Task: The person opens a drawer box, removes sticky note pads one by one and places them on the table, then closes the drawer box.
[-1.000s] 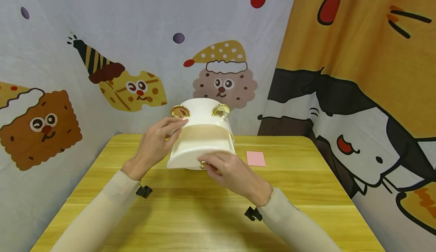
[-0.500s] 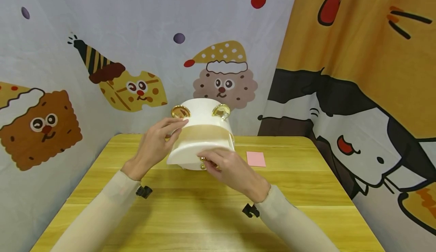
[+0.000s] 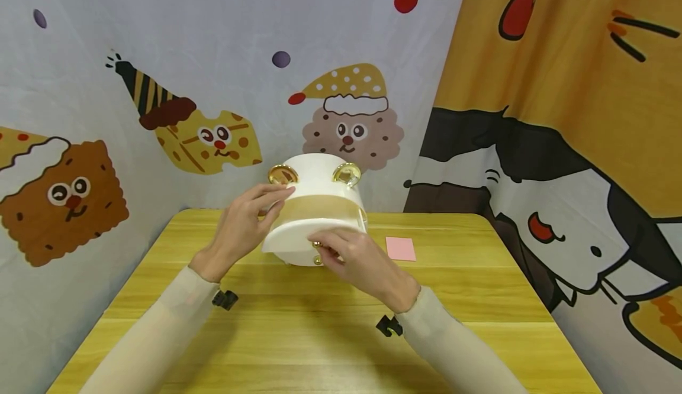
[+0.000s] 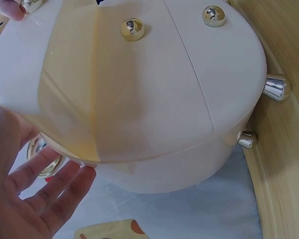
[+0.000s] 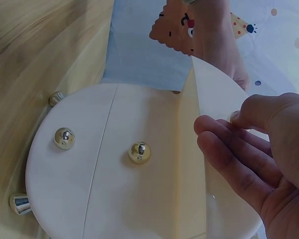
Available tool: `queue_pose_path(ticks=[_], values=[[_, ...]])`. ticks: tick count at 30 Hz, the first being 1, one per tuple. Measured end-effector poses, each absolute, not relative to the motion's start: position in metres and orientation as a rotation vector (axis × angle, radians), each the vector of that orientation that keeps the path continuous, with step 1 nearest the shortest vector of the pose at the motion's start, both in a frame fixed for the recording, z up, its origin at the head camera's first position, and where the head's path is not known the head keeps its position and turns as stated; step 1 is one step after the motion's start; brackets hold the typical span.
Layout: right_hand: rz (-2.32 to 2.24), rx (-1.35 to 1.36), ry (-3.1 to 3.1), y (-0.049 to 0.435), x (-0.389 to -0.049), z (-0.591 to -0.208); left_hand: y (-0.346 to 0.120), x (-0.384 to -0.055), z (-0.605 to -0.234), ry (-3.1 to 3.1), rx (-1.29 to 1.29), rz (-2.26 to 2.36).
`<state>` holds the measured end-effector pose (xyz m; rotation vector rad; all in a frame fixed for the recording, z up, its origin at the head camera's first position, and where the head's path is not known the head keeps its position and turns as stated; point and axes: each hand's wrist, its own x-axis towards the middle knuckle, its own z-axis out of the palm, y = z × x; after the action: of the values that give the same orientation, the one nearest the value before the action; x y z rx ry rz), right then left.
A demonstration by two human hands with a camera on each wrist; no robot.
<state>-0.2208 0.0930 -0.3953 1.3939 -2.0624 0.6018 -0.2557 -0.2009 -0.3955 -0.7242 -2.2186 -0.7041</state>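
Note:
A white, rounded drawer box [image 3: 315, 172] with two gold ears [image 3: 347, 174] on top stands on the table. Its top drawer [image 3: 285, 238] is partly pulled out, showing a cream inner side in the right wrist view. My right hand [image 3: 362, 264] pinches this drawer's gold knob [image 5: 232, 117] between thumb and fingers. Below are another gold knob [image 5: 139, 153] and a third knob [image 5: 65, 138], their drawer fronts flush. My left hand [image 3: 241, 225] rests against the box's left side near the left ear, fingers fairly straight in the left wrist view.
A pink square paper [image 3: 401, 249] lies on the wooden table [image 3: 298, 341] to the right of the box. Short gold feet [image 4: 276, 87] support the box. Behind hangs a cloth backdrop [image 3: 224, 27] with cartoon prints.
The top drawer has slid further into the box, my right hand moving away from me with its knob. The lower knob now shows more. My left hand has stayed in place.

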Motion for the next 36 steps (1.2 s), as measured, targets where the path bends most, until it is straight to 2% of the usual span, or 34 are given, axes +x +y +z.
queue_pose_path(ticks=[36], values=[[0.641, 1.332, -2.125, 0.087, -0.24, -0.396, -0.203, -0.256, -0.391, -2.249, -0.726, -0.829]])
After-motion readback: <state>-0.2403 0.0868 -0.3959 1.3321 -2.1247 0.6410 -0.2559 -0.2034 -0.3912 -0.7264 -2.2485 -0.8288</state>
